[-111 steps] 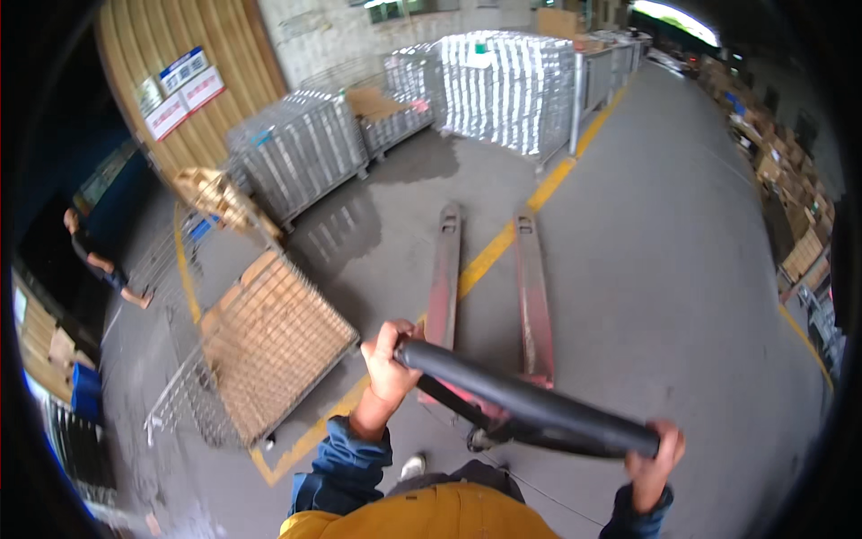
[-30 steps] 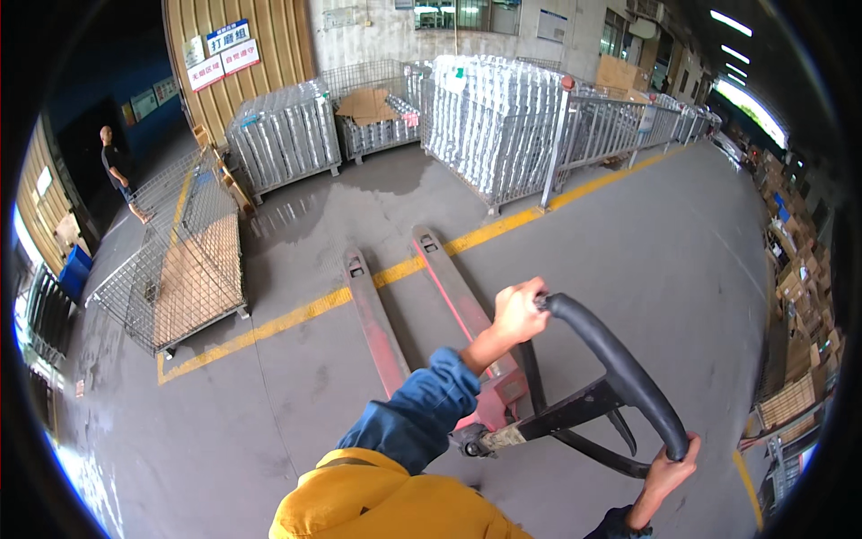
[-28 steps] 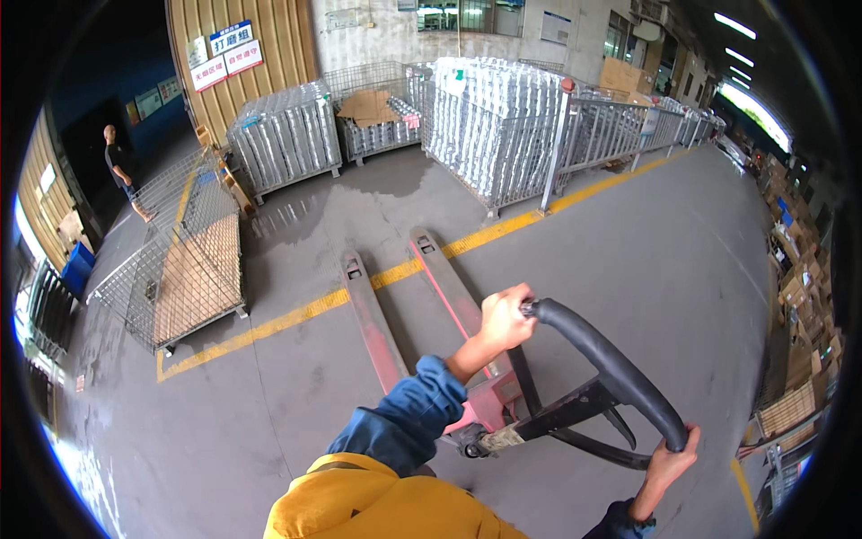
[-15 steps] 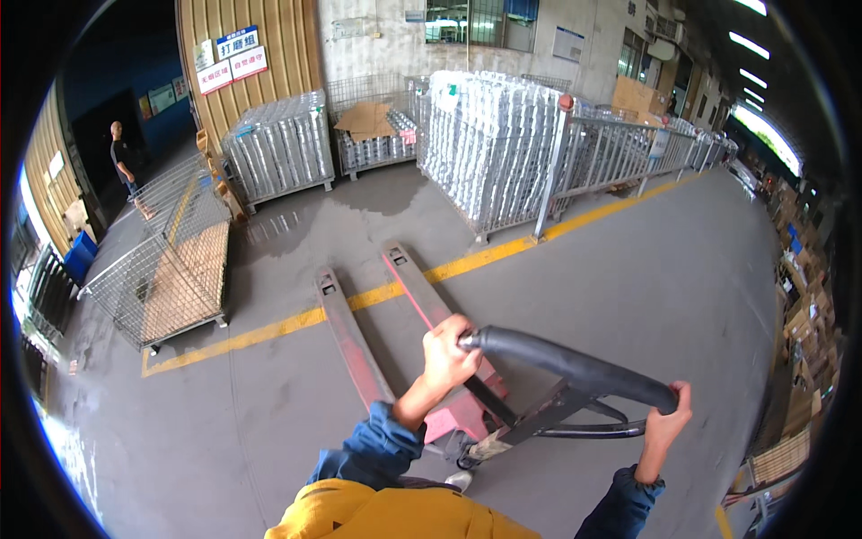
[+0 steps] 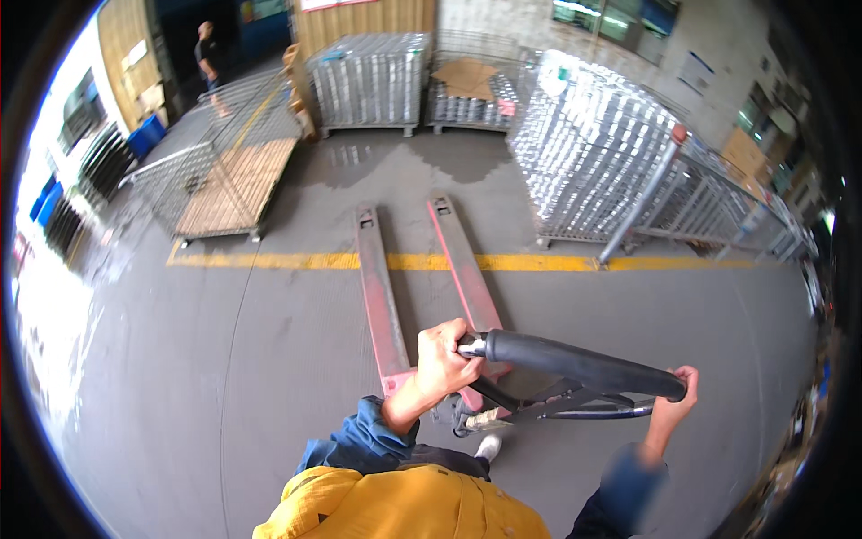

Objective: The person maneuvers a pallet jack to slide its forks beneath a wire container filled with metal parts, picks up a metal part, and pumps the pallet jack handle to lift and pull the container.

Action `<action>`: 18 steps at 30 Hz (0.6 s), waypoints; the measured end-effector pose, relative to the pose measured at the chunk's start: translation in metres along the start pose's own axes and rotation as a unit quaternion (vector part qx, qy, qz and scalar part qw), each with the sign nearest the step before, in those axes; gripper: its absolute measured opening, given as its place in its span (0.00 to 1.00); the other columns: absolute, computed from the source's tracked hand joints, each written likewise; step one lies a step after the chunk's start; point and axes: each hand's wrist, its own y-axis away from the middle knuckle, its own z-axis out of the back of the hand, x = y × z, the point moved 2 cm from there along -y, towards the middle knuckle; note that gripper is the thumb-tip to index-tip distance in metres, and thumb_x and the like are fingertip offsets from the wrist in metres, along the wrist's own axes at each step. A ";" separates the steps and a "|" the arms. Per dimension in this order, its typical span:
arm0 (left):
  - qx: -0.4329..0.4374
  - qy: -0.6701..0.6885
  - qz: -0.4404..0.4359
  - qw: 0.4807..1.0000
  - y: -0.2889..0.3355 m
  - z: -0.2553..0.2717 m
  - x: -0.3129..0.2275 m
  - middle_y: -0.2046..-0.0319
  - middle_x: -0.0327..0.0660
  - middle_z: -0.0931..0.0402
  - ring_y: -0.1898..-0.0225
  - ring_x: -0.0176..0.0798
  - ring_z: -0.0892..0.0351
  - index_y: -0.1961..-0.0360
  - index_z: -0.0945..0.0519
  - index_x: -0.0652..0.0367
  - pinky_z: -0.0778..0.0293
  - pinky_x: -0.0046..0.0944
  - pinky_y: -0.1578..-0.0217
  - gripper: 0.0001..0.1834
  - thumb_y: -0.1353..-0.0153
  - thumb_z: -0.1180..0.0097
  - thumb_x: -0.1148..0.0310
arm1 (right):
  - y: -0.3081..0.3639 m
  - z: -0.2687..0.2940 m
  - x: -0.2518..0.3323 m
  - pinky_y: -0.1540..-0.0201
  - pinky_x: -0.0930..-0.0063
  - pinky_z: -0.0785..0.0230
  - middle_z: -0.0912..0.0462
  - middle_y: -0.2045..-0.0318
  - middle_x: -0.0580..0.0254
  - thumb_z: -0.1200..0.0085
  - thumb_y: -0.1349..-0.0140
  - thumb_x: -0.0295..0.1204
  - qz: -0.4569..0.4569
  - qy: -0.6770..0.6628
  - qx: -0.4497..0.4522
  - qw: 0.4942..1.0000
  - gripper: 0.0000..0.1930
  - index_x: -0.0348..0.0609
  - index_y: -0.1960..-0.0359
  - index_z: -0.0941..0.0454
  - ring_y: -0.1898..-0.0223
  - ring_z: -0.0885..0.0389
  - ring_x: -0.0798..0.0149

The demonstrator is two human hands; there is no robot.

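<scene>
My left hand [image 5: 443,361] is closed round the left end of a pallet jack's black handle [image 5: 575,361]. At the handle's right end my right hand [image 5: 678,400] is wrapped round the grip. The red, worn pallet jack [image 5: 384,310] stands ahead of me, its two long forks pointing away and crossing the yellow floor line [image 5: 314,260]. Nothing rests on the forks. The jack's base and wheel are partly hidden behind my left hand and the handle.
A wire cage with a wooden floor [image 5: 235,190] stands open at left. Beyond the forks are loaded mesh cages of silvery parts [image 5: 368,85], [image 5: 597,148]. A metal railing with a post [image 5: 642,198] runs right. A person [image 5: 207,58] stands at the far left doorway.
My view has turned left and tilted down, so the cages sit farther right and higher. The forks now point more directly at the gap between cages. Both hands keep their hold.
</scene>
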 end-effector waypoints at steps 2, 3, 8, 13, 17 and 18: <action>-0.031 -0.022 0.024 0.999 -0.010 -0.013 0.006 0.89 0.44 0.35 0.87 0.38 0.34 0.84 0.31 0.61 0.36 0.34 0.83 0.09 0.66 0.43 0.76 | -0.030 -0.030 -0.015 0.72 0.79 0.40 0.37 0.82 0.70 0.43 0.46 0.18 -0.002 -0.049 0.031 0.998 0.09 0.41 0.72 0.33 0.78 0.38 0.75; -0.051 -0.043 0.026 0.997 -0.017 -0.020 0.010 0.88 0.42 0.34 0.86 0.32 0.34 0.83 0.30 0.62 0.36 0.33 0.83 0.08 0.67 0.44 0.76 | -0.044 -0.045 -0.021 0.72 0.79 0.40 0.36 0.82 0.70 0.42 0.46 0.18 0.001 -0.058 0.046 0.997 0.09 0.41 0.71 0.32 0.78 0.37 0.75; -0.170 -0.124 0.069 0.975 -0.058 -0.057 0.039 0.90 0.47 0.35 0.89 0.44 0.37 0.84 0.31 0.62 0.36 0.37 0.84 0.17 0.53 0.33 0.69 | -0.107 -0.120 -0.042 0.73 0.80 0.38 0.31 0.83 0.69 0.41 0.47 0.19 0.044 -0.113 0.104 0.987 0.09 0.40 0.71 0.31 0.78 0.33 0.76; -0.218 -0.207 0.062 0.952 -0.120 -0.080 0.079 0.88 0.49 0.35 0.88 0.46 0.36 0.83 0.31 0.62 0.36 0.38 0.82 0.13 0.53 0.37 0.72 | -0.159 -0.193 -0.048 0.75 0.78 0.38 0.31 0.86 0.64 0.40 0.47 0.18 0.080 -0.160 0.139 0.974 0.09 0.39 0.72 0.31 0.82 0.31 0.71; -0.242 -0.216 0.054 0.944 -0.167 -0.100 0.112 0.87 0.51 0.33 0.85 0.52 0.30 0.82 0.31 0.62 0.34 0.39 0.80 0.10 0.57 0.40 0.74 | -0.198 -0.254 -0.056 0.76 0.76 0.38 0.32 0.86 0.64 0.40 0.48 0.18 0.106 -0.178 0.136 0.969 0.09 0.39 0.72 0.31 0.83 0.32 0.69; -0.238 -0.223 0.071 0.943 -0.176 -0.106 0.120 0.87 0.50 0.32 0.85 0.52 0.30 0.81 0.30 0.62 0.33 0.39 0.80 0.09 0.58 0.40 0.74 | -0.210 -0.271 -0.059 0.76 0.75 0.38 0.32 0.86 0.64 0.41 0.48 0.18 0.104 -0.182 0.138 0.968 0.09 0.40 0.72 0.31 0.83 0.32 0.69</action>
